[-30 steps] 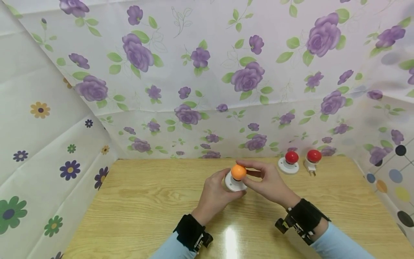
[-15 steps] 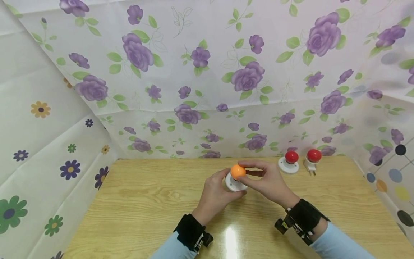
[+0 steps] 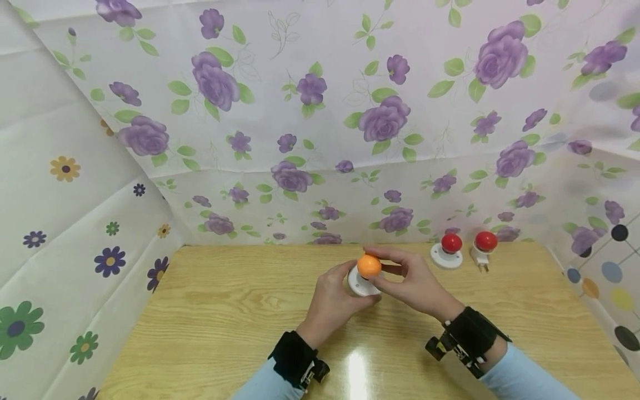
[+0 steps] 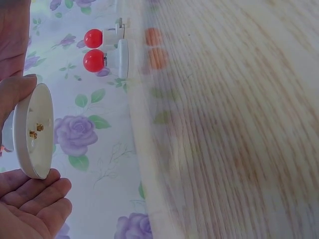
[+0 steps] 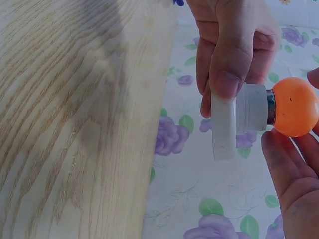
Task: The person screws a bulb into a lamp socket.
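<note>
My left hand [image 3: 336, 300] grips a white round lamp holder [image 5: 224, 129] by the rim of its base, thumb on one side and fingers on the other. An orange light bulb [image 3: 369, 266] sits at the holder's socket, with a band of its metal cap showing between them in the right wrist view. The fingers and thumb of my right hand [image 3: 414, 279] are around the orange bulb. In the left wrist view, the hollow underside of the lamp holder [image 4: 41, 130] shows two brass-coloured screws. Both things are held up above the table.
At the table's back right stand a red bulb [image 3: 451, 243] in a round white holder [image 3: 446, 259] and another red bulb [image 3: 485, 241] in a white holder with plug prongs [image 3: 481, 259]. Flowered cloth [image 3: 300, 139] hangs behind the wooden table [image 3: 225, 322].
My right thumb and fingers have shifted slightly on the orange bulb, the thumb now lower on it than half a second ago. The left hand and lamp holder stay in place.
</note>
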The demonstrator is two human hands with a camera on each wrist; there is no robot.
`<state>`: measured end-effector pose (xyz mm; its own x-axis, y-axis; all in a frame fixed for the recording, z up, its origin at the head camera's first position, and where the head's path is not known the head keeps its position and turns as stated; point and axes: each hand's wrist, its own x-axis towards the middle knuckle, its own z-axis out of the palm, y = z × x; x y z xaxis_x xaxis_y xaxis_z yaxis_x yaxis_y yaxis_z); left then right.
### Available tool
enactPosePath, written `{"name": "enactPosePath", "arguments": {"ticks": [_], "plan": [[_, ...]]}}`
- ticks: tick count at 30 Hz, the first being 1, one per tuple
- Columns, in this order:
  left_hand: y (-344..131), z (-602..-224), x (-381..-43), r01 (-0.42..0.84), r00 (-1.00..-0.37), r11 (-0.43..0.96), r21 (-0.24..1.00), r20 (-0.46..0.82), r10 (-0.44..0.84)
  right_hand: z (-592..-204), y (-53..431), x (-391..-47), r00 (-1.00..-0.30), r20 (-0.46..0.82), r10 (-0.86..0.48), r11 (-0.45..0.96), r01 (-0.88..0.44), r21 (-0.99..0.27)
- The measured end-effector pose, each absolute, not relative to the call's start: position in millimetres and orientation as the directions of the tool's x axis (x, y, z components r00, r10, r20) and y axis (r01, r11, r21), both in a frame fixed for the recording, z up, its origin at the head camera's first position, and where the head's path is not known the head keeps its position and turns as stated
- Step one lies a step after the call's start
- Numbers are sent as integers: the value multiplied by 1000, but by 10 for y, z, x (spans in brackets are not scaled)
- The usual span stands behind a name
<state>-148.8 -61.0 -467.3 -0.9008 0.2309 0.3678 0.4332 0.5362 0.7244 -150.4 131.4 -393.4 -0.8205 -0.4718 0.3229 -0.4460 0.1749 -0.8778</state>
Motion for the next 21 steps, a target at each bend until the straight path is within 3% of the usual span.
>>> {"name": "enactPosePath", "arguments": {"ticks": [21], "plan": [[-621, -4680, -1495, 428, -903, 523, 737, 362, 229, -4144, 1326, -1597, -845, 369, -387, 145, -450, -881]]}}
